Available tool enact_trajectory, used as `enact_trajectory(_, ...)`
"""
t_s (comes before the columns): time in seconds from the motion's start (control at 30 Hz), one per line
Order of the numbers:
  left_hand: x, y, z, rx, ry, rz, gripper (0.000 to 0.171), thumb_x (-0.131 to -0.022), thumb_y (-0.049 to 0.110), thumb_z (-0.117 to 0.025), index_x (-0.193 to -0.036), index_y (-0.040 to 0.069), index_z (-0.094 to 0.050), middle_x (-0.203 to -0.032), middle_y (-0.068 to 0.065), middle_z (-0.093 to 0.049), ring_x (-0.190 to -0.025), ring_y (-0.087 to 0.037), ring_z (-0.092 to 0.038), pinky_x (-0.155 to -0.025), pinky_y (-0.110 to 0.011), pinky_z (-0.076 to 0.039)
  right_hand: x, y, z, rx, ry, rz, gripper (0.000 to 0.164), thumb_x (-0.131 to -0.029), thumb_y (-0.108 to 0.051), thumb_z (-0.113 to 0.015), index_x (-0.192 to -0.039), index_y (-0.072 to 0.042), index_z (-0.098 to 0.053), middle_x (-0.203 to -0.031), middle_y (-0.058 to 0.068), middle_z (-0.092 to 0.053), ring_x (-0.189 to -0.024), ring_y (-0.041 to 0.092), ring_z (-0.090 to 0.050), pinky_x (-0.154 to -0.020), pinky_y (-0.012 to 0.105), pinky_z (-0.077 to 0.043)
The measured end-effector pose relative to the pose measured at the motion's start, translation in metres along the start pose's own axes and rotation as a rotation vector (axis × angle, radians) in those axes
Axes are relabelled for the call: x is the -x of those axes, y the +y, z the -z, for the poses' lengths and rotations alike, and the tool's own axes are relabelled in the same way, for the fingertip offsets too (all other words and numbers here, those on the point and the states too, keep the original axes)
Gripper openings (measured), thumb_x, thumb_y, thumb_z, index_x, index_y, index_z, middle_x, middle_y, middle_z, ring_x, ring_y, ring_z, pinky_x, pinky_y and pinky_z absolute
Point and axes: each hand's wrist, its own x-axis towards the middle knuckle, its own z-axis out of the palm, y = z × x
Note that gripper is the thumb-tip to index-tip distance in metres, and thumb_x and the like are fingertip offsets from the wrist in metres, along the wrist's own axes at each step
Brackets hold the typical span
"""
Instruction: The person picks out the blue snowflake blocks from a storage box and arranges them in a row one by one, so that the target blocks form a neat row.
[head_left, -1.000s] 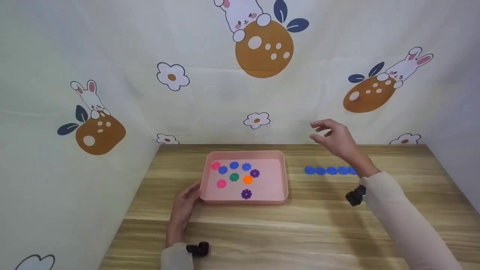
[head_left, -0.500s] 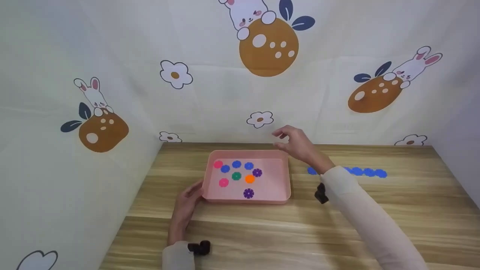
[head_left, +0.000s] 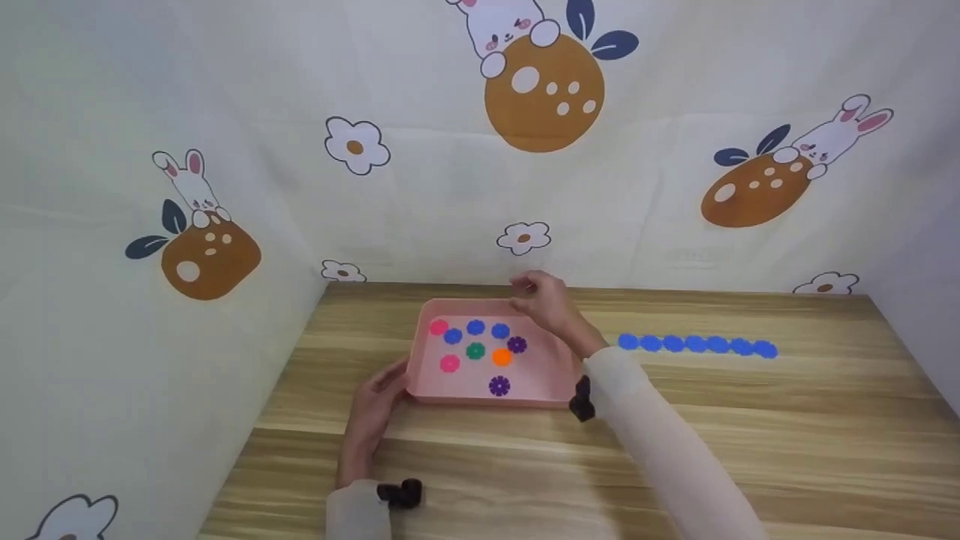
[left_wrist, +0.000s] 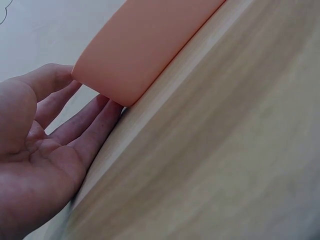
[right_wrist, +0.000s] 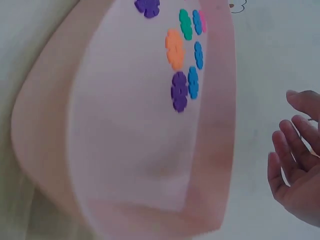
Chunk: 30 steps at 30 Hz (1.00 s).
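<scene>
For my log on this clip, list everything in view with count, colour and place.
Tray: 1, pink, on the table
Blue snowflake discs: 10, blue, 7 in a row right of the tray, 3 in it
Purple snowflake discs: 2, purple, in the tray
Pink snowflake discs: 2, pink, in the tray
Green snowflake disc: 1, green, in the tray
Orange snowflake disc: 1, orange, in the tray
Table: 1, wood-grain brown, below
Backdrop: cream, rabbit, fruit and flower print, behind and at the sides
Wrist cameras: 2, black, at the cuffs
Sleeves: 2, cream, on the arms
Left hand: 1, holding the tray's near-left corner
Right hand: 1, by the tray's far rim, holding nothing visible
</scene>
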Motion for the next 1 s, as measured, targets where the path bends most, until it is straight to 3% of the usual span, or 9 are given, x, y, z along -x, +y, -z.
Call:
enact_trajectory(0.17, -0.001, -0.001, 0.0, 0.0, 0.001, 0.002, 0.04, -0.101, 0.023, -0.06, -0.14, 0.016, -0.059, -0.148, -0.009, -0.056, -0.139, -0.026, -0.052, -0.117, -0.041, -0.045, -0.002, 0.003, -0.017, -0.045, -0.013, -0.117, 0.037, -0.092, -0.017, -0.073, -0.128, -0.011, -0.065, -0.125, 0.008, -0.067, -0.109, 0.024, -0.064, -0.099, 0.034, -0.059)
enact_trajectory(0.43, -0.001, -0.001, 0.0, 0.01, -0.003, -0.013, 0.04, -0.1, 0.022, -0.061, -0.139, 0.016, -0.06, -0.146, -0.008, -0.058, -0.136, -0.024, -0.054, -0.115, -0.038, -0.047, -0.003, 0.015, -0.041, -0.131, -0.04, -0.224, 0.037, -0.091, -0.016, -0.074, -0.127, -0.01, -0.068, -0.116, 0.007, -0.068, -0.1, 0.025, -0.065, -0.097, 0.034, -0.06)
enact_trajectory(0.73, -0.002, -0.002, 0.0, 0.035, -0.005, -0.021, 0.041, -0.099, 0.022, -0.064, -0.139, 0.014, -0.06, -0.145, -0.011, -0.058, -0.134, -0.025, -0.056, -0.11, -0.032, -0.052, -0.003, 0.025, -0.051, -0.137, -0.013, -0.203, 0.033, -0.092, -0.01, -0.072, -0.125, -0.007, -0.069, -0.114, 0.011, -0.067, -0.092, 0.025, -0.064, -0.086, 0.029, -0.063)
enact_trajectory(1.0, -0.001, 0.0, -0.001, 0.024, -0.005, -0.02, 0.04, -0.099, 0.023, -0.063, -0.138, 0.015, -0.061, -0.145, -0.009, -0.059, -0.135, -0.025, -0.056, -0.113, -0.037, -0.049, -0.004, 0.03, -0.053, -0.124, -0.02, -0.204, 0.037, -0.09, -0.003, -0.071, -0.127, -0.006, -0.068, -0.119, 0.012, -0.066, -0.1, 0.026, -0.062, -0.09, 0.033, -0.063)
